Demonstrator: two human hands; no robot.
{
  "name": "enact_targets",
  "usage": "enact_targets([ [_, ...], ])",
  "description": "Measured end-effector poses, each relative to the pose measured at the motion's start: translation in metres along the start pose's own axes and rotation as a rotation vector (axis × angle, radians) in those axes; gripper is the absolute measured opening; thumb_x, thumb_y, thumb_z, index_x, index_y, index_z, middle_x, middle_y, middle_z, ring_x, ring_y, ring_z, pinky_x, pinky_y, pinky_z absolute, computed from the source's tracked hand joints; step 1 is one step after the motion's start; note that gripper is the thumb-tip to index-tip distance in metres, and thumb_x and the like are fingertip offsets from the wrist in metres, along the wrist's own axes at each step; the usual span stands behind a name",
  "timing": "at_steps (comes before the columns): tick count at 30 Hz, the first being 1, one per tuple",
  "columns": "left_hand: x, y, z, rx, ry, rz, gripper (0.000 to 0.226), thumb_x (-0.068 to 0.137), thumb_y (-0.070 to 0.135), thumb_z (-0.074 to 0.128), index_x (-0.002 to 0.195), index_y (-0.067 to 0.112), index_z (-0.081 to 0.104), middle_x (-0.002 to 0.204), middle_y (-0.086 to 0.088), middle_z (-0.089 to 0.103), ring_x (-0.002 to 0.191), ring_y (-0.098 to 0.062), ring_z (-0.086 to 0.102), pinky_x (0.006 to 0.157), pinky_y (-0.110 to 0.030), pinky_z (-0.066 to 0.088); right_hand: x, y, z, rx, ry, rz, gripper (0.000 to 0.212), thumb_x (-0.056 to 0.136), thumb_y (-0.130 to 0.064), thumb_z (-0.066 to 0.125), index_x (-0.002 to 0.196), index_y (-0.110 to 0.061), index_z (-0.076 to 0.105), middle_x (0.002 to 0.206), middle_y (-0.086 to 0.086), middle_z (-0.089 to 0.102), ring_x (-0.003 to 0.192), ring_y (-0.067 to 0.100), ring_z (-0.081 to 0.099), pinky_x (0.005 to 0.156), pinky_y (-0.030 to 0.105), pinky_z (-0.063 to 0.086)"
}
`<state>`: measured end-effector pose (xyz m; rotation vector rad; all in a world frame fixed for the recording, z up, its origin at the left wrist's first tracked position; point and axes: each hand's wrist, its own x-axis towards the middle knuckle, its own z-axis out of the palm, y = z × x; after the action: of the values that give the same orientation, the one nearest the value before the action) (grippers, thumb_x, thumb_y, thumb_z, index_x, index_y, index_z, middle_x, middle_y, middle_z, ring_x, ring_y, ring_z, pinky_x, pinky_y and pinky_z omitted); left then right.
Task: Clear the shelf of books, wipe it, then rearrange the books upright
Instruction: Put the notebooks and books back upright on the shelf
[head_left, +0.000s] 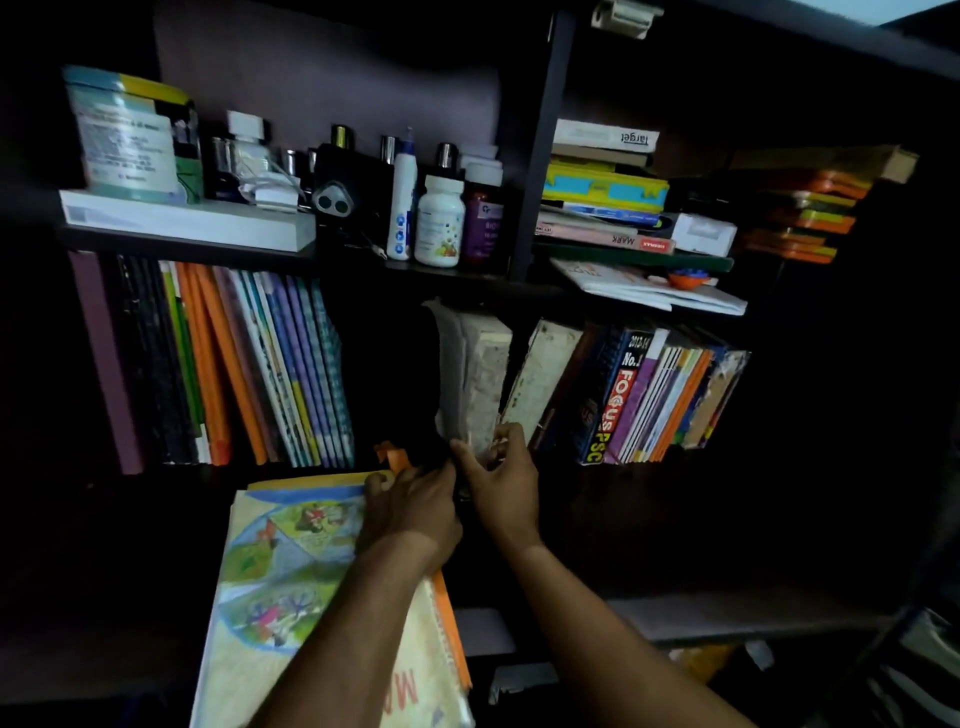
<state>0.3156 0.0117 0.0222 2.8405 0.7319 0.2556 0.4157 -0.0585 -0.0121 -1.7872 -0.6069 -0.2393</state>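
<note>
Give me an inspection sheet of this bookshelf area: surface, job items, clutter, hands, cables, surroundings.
Surface: dark book shelf, dim, gap in the middle of the row.
Job's things: leaning notebooks at left; thick worn book in the middle; FOCUS PSC book among the right group; illustrated books held below.
Clutter: medicine bottles and a large tin on the upper shelf; flat book stack at upper right.
Hands: left hand grips the illustrated books; right hand grips the worn book's lower end.
Cables: white cord by the bottles.
Surroundings: dark, little visible.
</note>
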Motion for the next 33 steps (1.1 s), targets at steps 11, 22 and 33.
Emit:
enact_targets([
  [11,-0.002,-0.002,-0.001,-0.090,0.053,0.048,0.067,0.094,0.038,0.049,0.154,0.044,0.021,0.156,0.015,0.038,0.142,-0.019,0.036,0.111,-0.051,0.024,0.007,-0.010,0.000,-0.039,0.040,0.037,0.022,0.089,-0.031,0.075,0.083,-0.018,0.058,0.074,-0.009,0.062,0.069,-0.001,0.059,0.060,0.011,0.040],
  [22,0.008,-0.012,0.003,-0.274,0.184,-0.063,0.040,0.091,0.017,0.055,0.130,0.019,0.061,0.140,-0.005,0.047,0.128,-0.030,0.047,0.103,-0.040,0.041,0.009,-0.006,0.024,-0.229,-0.330,-0.173,0.025,0.108,-0.022,0.042,0.116,-0.003,0.056,0.105,0.020,0.063,0.096,0.036,0.060,0.071,0.039,0.042],
  [33,0.008,-0.017,-0.003,-0.576,0.361,-0.099,0.022,0.077,-0.004,0.059,0.086,0.013,0.069,0.097,-0.005,0.056,0.100,-0.030,0.058,0.084,-0.034,0.044,-0.021,-0.016,0.003,-0.099,-0.403,-0.117,0.019,0.099,-0.021,0.053,0.112,-0.018,0.067,0.105,0.003,0.072,0.096,0.016,0.064,0.076,0.023,0.046],
])
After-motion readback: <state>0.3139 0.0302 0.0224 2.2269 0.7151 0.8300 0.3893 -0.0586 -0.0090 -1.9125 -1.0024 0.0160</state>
